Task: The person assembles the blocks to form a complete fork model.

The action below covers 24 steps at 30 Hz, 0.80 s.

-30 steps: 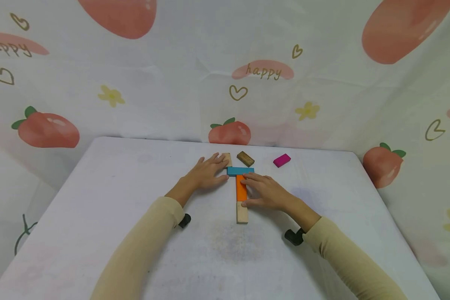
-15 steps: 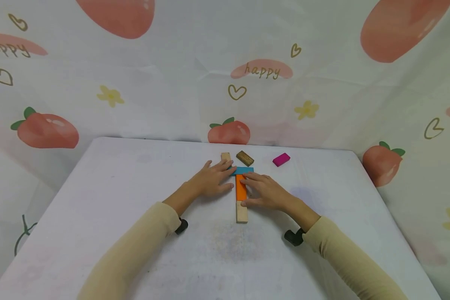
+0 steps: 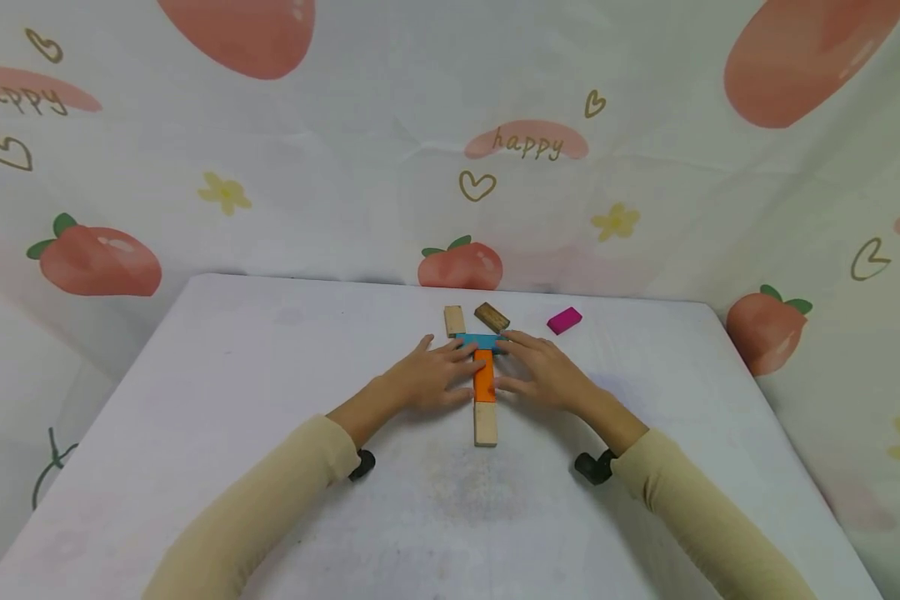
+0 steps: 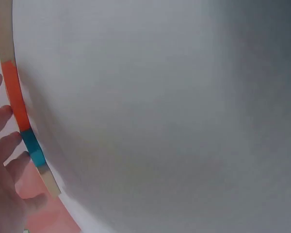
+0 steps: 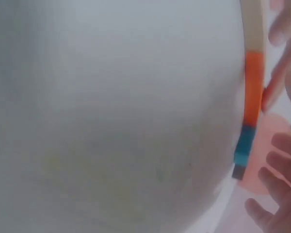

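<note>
Flat on the table, an orange block (image 3: 485, 387) joins a pale wooden block (image 3: 485, 425) at its near end and a crosswise blue block (image 3: 483, 340) at its far end. My left hand (image 3: 431, 379), fingers spread and fairly straight, reaches over from the left, fingertips at the blue and orange blocks. From the other side, my right hand (image 3: 546, 372) has its fingertips on the right end of the blue block and its thumb by the orange one. Another pale wooden block (image 3: 454, 321) stands off the blue block's far left corner. Neither hand grips anything.
A brown block (image 3: 492, 317) lies just beyond the blue one, and a magenta block (image 3: 564, 320) farther right. The white-covered table (image 3: 270, 358) ends at a hanging printed cloth (image 3: 345, 167). Dark wrist devices (image 3: 594, 468) sit under both sleeves.
My left hand has come from the far pale block toward me and right, onto the blue and orange blocks. My right hand has shifted slightly away from me, its thumb leaving the near pale block.
</note>
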Each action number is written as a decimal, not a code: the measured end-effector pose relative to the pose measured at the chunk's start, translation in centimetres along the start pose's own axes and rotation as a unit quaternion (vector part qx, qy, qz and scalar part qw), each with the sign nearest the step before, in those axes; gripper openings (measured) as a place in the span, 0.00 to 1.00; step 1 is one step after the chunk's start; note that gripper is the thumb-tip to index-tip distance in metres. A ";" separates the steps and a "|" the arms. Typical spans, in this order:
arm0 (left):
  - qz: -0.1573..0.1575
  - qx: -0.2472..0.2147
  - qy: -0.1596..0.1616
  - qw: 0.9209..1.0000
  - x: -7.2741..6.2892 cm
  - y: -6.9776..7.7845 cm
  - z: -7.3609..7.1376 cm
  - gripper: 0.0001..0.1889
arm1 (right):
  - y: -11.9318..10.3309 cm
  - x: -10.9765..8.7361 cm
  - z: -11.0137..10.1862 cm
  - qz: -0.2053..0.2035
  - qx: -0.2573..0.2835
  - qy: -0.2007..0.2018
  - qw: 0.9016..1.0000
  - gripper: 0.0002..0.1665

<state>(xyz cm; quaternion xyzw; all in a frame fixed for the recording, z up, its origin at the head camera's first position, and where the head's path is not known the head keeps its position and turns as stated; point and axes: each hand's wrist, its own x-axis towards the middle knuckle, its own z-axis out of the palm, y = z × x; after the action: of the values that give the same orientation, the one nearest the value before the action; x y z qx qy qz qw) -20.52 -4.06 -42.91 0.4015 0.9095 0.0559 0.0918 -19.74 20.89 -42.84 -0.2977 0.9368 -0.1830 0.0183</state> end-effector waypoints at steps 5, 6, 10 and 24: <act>-0.006 0.004 -0.005 1.000 0.1 0.1 0.1 0.30 | 0.9 0.8 -0.4 0.033 0.013 0.000 0.999 0.42; -0.006 0.003 -0.005 1.000 0.1 0.1 0.1 0.30 | 1.0 1.0 -0.5 0.039 0.017 -0.002 0.999 0.42; -0.003 0.004 -0.002 1.000 0.1 0.1 0.0 0.30 | 1.5 1.7 -0.5 0.062 0.038 -0.012 0.997 0.42; 0.012 0.003 0.007 1.000 0.0 -0.1 0.1 0.29 | 2.1 3.3 -0.4 0.094 0.092 -0.034 0.991 0.43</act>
<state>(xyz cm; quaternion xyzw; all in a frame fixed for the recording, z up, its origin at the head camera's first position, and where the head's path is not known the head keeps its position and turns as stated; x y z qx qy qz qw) -20.54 -4.11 -42.97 0.4120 0.9056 0.0569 0.0834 -23.67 20.72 -42.91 -0.2111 0.9388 -0.2553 0.0949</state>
